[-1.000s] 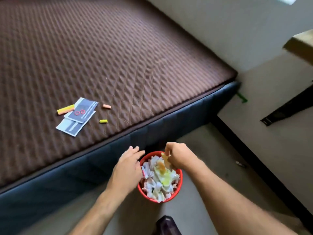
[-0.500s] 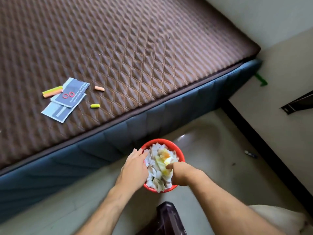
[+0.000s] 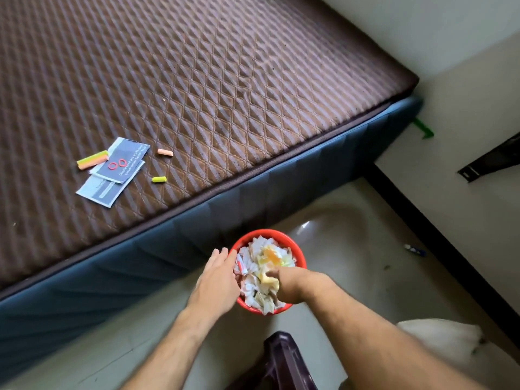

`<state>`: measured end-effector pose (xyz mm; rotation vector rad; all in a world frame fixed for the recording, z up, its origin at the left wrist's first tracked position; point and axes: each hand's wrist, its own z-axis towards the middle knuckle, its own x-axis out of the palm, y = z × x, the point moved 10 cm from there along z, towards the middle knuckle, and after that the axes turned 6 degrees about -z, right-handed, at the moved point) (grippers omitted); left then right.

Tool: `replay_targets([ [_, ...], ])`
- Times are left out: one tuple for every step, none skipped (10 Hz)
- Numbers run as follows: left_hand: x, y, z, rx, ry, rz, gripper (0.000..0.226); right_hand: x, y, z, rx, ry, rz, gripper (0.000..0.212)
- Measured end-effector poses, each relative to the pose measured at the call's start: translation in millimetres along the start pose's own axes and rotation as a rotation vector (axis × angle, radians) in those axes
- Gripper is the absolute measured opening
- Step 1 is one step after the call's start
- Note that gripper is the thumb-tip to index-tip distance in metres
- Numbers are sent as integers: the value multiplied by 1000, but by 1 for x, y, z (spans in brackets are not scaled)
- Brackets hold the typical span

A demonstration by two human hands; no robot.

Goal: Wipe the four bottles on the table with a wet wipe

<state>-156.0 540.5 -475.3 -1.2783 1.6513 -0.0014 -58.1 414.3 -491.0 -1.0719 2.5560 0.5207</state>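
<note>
Wipe (yellowish, crumpled, no clear long axis) sits atop the paper heap in red bin on the floor by the bed. Right hand is curled over it, fingers bent down into the heap; actual pinch hidden, can't tell. Left hand flat, fingers straight, against bin's left rim. Bin's near wall cut off by hands. Mattress behind w/ cards.

Home bedroom: quilted mattress on bed base, tiled floor.
</note>
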Motion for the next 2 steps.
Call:
replay_targets([
  [-4, -11, -5, 41, -4, 82, 65, -21, 2, -24, -1, -99, -5, 62],
  [-20, -22, -13, 13, -12, 111, 67, -41, 9, -47, -26, -224, 55, 65],
])
